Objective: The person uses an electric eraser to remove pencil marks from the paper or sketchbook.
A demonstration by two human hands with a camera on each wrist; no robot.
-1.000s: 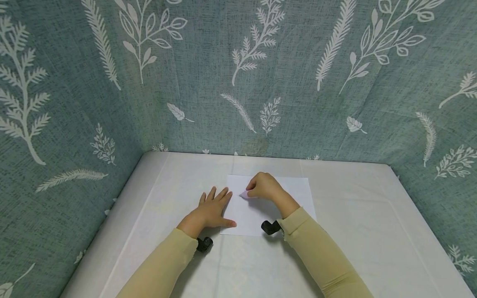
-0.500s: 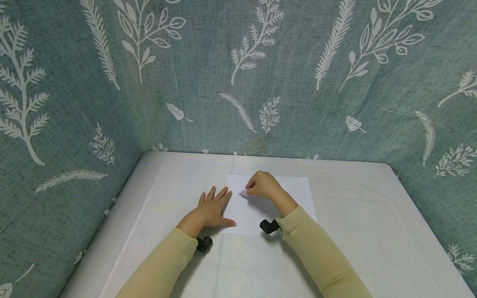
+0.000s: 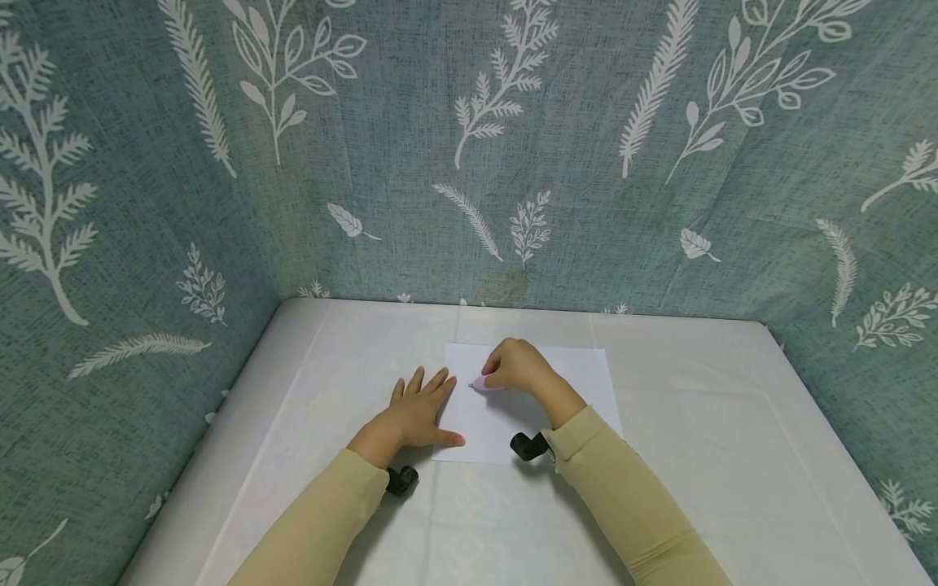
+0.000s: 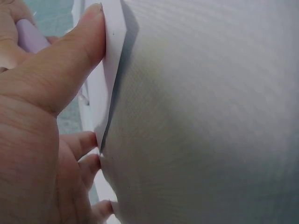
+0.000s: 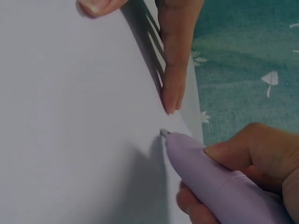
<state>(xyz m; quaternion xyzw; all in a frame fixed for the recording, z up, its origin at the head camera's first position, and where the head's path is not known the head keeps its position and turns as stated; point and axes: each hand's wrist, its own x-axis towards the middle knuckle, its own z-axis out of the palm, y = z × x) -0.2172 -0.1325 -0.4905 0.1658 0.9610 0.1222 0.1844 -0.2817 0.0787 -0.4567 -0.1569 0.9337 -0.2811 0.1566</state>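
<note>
A white sheet of paper point(image 3: 579, 391) lies on the white-covered table. My left hand point(image 3: 410, 415) is spread flat at its left edge, thumb resting on the sheet and the fingers pointing away along that edge. In the left wrist view the thumb point(image 4: 70, 60) presses near the paper's edge point(image 4: 112, 51), which stands slightly raised. My right hand point(image 3: 520, 366) pinches a thick lilac pen point(image 5: 210, 179) between thumb and fingers over the upper left of the sheet. Its small metal tip point(image 5: 164, 133) points left, right at the paper's surface close to the left fingertips. No mark shows on the sheet.
White cloth point(image 3: 703, 456) covers the table around the sheet. Green-blue fabric point(image 3: 396, 179) with white leaf prints stands behind and at both sides. A black wrist camera point(image 3: 529, 446) sticks out under the right sleeve, another camera point(image 3: 401, 480) under the left.
The pen in my right hand shifts slightly away from me, then back toward me, its tip staying close over the same spot of paper. The left hand stays in place.
</note>
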